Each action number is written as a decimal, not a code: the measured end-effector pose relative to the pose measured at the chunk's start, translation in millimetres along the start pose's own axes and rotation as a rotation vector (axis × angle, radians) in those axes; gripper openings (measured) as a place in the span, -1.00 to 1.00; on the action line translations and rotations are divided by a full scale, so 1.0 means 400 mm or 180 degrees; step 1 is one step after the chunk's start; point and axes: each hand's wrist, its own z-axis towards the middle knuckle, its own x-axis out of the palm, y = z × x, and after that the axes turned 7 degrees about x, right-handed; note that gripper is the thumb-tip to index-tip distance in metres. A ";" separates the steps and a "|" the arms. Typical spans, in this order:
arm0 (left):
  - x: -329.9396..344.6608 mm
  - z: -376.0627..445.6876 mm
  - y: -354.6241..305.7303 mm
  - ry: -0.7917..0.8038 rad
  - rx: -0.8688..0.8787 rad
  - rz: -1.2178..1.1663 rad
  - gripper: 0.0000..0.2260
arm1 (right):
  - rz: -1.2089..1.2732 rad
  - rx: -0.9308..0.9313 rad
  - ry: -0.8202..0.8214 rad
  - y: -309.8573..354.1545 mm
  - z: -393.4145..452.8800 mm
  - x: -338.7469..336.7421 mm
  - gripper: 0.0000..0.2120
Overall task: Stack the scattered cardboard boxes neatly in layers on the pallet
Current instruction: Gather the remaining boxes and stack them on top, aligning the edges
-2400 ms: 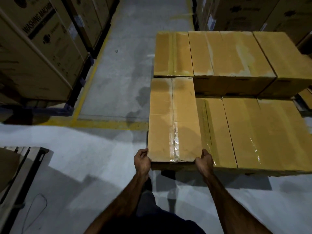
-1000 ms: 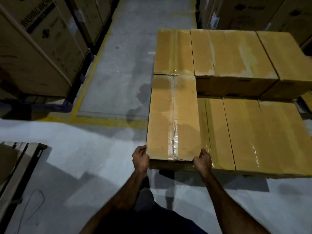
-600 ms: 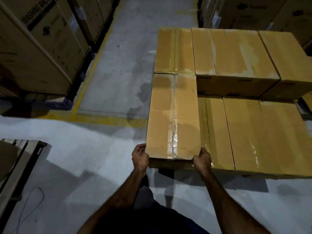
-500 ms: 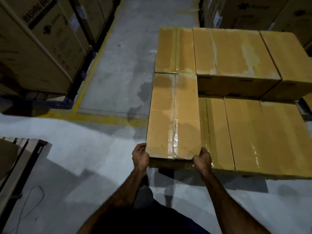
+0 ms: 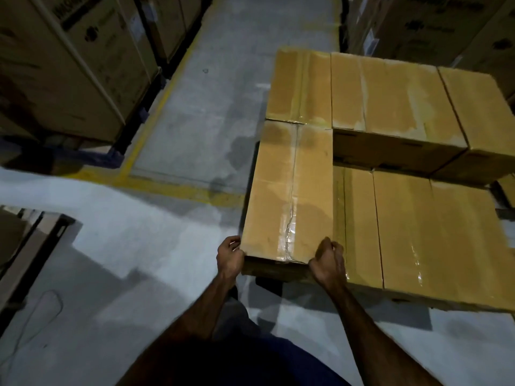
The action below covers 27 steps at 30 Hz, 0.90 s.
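Note:
A long taped cardboard box [image 5: 289,190] lies on the upper layer at the stack's near left corner, its far end against another upper box [image 5: 299,84]. My left hand [image 5: 229,257] grips its near left corner. My right hand [image 5: 327,260] grips the near right corner, fingers curled over the top edge. To the right, lower-layer boxes [image 5: 434,235] lie flat. More upper-layer boxes [image 5: 395,101] fill the back row. The pallet itself is mostly hidden under the boxes.
Tall washing-machine cartons [image 5: 64,68] on blue pallets line the aisle at left, behind a yellow floor line [image 5: 156,182]. More cartons [image 5: 434,23] stand at the back right. An empty wooden pallet [image 5: 25,246] and a thin cable [image 5: 47,305] lie on the floor at near left.
The box has slid slightly away from me, closing against the far upper box. Both hands have stayed on its near corners.

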 end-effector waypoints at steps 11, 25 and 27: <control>0.030 0.094 0.236 -0.0116 -0.1285 -0.0797 -0.61 | -0.1768 -0.2023 0.0395 0.224 -0.059 0.076 -0.45; 0.056 0.196 0.181 0.0003 -0.1890 -0.1061 -0.79 | -0.2675 -0.2125 0.0676 0.406 0.115 0.160 -0.25; 0.070 0.208 0.206 -0.0134 -0.1981 -0.1017 -0.67 | -0.2651 -0.2122 0.0705 0.403 0.115 0.165 -0.24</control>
